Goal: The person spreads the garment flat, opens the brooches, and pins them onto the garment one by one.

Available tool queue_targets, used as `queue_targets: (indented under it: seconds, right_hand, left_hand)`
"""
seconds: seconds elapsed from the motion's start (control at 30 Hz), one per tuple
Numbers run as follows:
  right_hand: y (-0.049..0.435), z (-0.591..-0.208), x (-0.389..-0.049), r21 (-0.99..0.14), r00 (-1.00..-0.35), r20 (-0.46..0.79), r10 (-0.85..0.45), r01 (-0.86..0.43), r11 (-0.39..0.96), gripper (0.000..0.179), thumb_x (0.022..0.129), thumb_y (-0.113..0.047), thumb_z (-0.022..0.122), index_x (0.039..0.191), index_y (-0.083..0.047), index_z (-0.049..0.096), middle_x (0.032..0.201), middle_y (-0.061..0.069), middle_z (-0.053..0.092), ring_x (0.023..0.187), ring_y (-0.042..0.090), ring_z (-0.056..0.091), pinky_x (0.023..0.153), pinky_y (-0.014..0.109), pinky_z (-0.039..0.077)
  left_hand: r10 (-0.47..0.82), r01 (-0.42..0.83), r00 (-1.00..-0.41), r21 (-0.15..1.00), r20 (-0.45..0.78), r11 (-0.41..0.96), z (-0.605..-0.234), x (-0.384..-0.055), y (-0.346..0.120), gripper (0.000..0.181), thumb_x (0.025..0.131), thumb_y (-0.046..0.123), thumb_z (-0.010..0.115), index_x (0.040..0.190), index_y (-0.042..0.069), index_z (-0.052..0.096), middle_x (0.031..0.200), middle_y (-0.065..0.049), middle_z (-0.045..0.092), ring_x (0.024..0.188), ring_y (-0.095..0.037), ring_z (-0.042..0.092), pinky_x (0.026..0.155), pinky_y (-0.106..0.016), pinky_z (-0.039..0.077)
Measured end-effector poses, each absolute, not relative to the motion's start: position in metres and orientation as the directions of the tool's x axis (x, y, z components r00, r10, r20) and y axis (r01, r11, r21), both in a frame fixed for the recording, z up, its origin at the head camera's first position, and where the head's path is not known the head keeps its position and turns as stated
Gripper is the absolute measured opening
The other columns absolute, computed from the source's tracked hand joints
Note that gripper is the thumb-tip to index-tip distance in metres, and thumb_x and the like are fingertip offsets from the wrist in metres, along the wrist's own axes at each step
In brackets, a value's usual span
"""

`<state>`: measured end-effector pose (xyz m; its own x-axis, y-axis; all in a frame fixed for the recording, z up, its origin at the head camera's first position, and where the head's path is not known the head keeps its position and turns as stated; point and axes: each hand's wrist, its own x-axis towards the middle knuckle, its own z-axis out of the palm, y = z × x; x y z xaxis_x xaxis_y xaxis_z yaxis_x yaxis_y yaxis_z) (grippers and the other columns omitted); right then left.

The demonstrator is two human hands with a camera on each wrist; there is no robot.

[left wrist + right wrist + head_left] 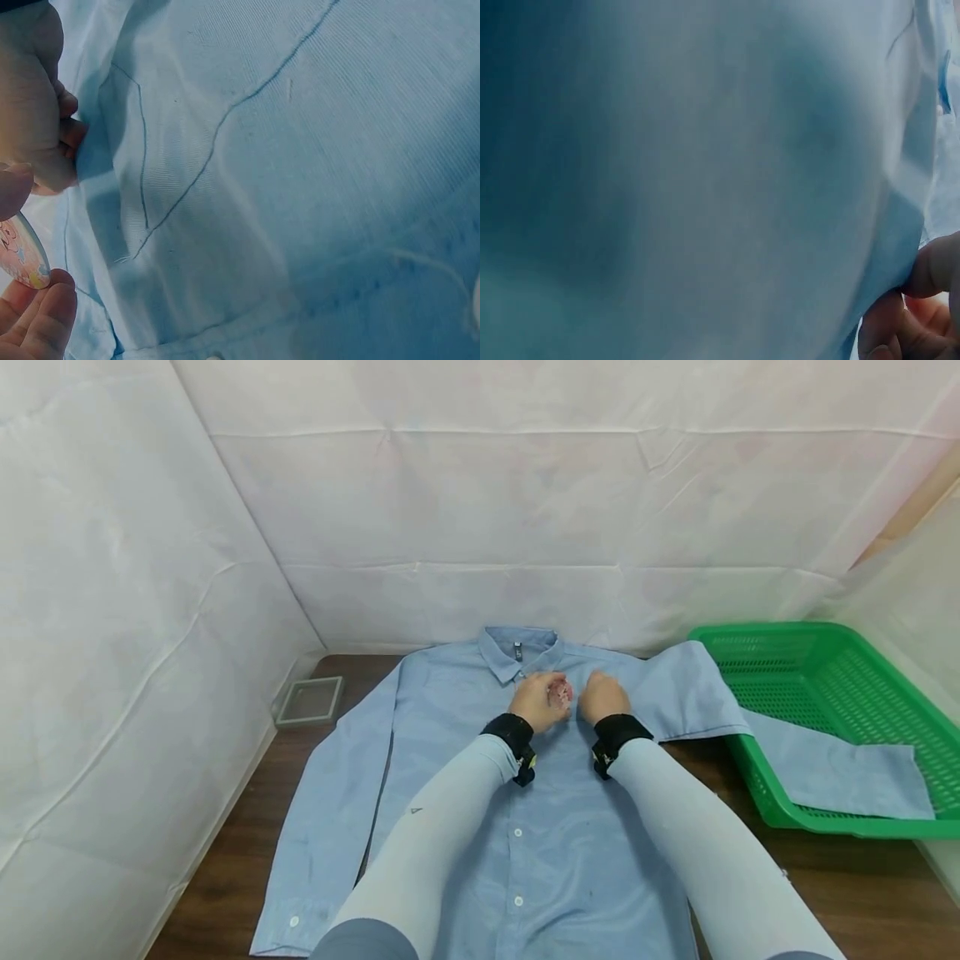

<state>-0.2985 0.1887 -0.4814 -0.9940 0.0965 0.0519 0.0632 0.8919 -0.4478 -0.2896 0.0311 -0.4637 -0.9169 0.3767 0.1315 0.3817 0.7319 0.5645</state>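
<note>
A light blue button-up shirt (450,727) lies spread out, collar at the far end. Near the collar, my left hand (536,700) holds a round pinkish badge (560,695) by its edge. The left wrist view shows that badge (26,255) with a printed picture, between thumb and fingertips (56,307); its back is hidden. Just to the right, my right hand (604,697) pinches a fold of the shirt's chest. In the right wrist view, fingers (930,270) grip the lifted cloth (742,172). A stitched pocket outline shows beside them in the left wrist view.
A green plastic basket (753,781) stands at the right, with one shirt sleeve (840,768) draped into it. A small square dish (310,702) sits at the back left of the dark wooden table (225,877). White sheeting (480,502) hangs behind and at both sides.
</note>
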Motion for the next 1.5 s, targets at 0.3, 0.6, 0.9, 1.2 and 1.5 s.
queue_targets:
  seconds: [0.3, 0.6, 0.9, 1.2, 1.5]
  right_hand:
    - [0.197, -0.487, -0.284, -0.586, -0.989, -0.013, 0.149, 0.128, 0.800, 0.039, 0.090, -0.027, 0.064, 0.110, 0.006, 0.056, 0.103, 0.027, 0.062, 0.090, 0.040, 0.061, 0.076, 0.051, 0.049]
    - [0.194, -0.485, -0.276, -0.540, -0.981, -0.079, 0.175, 0.190, 0.820, 0.041, 0.090, -0.035, 0.063, 0.058, -0.012, 0.053, 0.052, 0.000, 0.041, 0.048, 0.018, 0.042, 0.044, 0.031, 0.031]
    - [0.195, -0.488, -0.279, -0.555, -0.976, -0.047, 0.212, 0.202, 0.807, 0.036, 0.091, -0.026, 0.061, 0.058, -0.014, 0.054, 0.054, 0.000, 0.047, 0.050, 0.019, 0.045, 0.044, 0.031, 0.034]
    - [0.201, -0.494, -0.278, -0.670, -0.992, 0.041, 0.123, 0.064, 0.740, 0.019, 0.094, -0.020, 0.058, 0.086, -0.006, 0.068, 0.075, 0.009, 0.064, 0.062, 0.022, 0.056, 0.055, 0.032, 0.042]
    - [0.205, -0.498, -0.278, -0.676, -0.997, 0.019, 0.071, 0.040, 0.736, 0.023, 0.097, -0.019, 0.056, 0.096, -0.002, 0.071, 0.090, 0.013, 0.068, 0.074, 0.024, 0.061, 0.066, 0.036, 0.049]
  left_hand:
    - [0.365, 0.377, -0.921, 0.559, 0.139, 0.739, -0.483, -0.299, 0.039, 0.062, 0.076, 0.022, 0.083, 0.133, 0.015, 0.058, 0.124, -0.006, 0.061, 0.113, -0.021, 0.056, 0.094, -0.032, 0.046]
    - [0.361, 0.373, -0.922, 0.572, 0.139, 0.731, -0.486, -0.301, 0.046, 0.061, 0.076, 0.021, 0.084, 0.131, 0.014, 0.059, 0.117, -0.003, 0.064, 0.102, -0.018, 0.061, 0.086, -0.030, 0.049]
    - [0.360, 0.345, -0.928, 0.591, 0.097, 0.730, -0.486, -0.299, 0.054, 0.059, 0.080, 0.020, 0.081, 0.132, 0.012, 0.056, 0.117, -0.004, 0.065, 0.104, -0.017, 0.061, 0.089, -0.029, 0.048]
    - [0.359, 0.294, -0.933, 0.650, 0.035, 0.701, -0.488, -0.299, 0.062, 0.058, 0.081, 0.020, 0.079, 0.133, 0.012, 0.054, 0.119, -0.004, 0.064, 0.109, -0.016, 0.061, 0.091, -0.027, 0.047]
    - [0.375, 0.254, -0.927, 0.712, -0.014, 0.655, -0.498, -0.307, 0.061, 0.058, 0.081, 0.020, 0.079, 0.133, 0.015, 0.054, 0.123, -0.002, 0.064, 0.114, -0.016, 0.059, 0.094, -0.029, 0.046]
